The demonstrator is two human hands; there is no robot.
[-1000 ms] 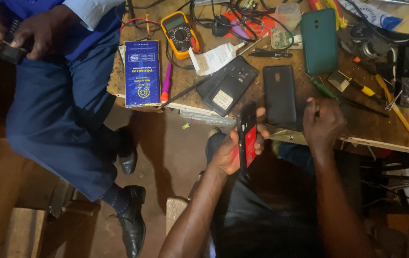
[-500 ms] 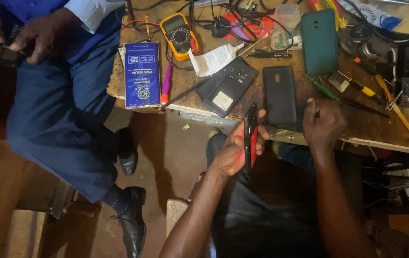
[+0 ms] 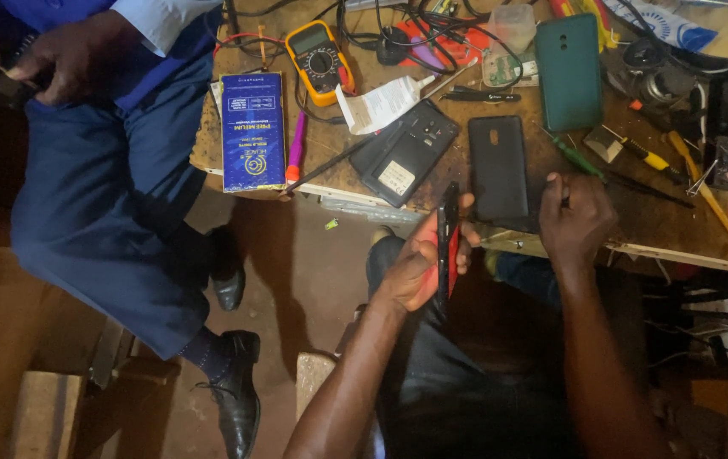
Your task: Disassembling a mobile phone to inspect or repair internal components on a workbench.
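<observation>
Right now I count four phones or phone parts: one phone (image 3: 447, 242) held on edge in my left hand (image 3: 419, 268), a black back cover (image 3: 498, 167) lying flat on the counter (image 3: 636, 229), an opened dark phone (image 3: 406, 153) left of it, and a green phone (image 3: 569, 72) further up. My left hand is closed around the held phone just below the counter's front edge, over my lap; its long axis runs up and down in the view, top end toward the counter, thin edge facing me, with a red glow on my palm. My right hand (image 3: 575, 217) rests on the counter edge beside the black cover, fingers curled around a thin dark tool whose kind I cannot tell. Around these I see one yellow meter (image 3: 320, 61), one blue box (image 3: 252, 130), one pink pen (image 3: 295, 153), two screwdrivers (image 3: 648, 157) and tangled cables. At the left sits another person in blue trousers (image 3: 109, 204), both hands together near the top corner.
</observation>
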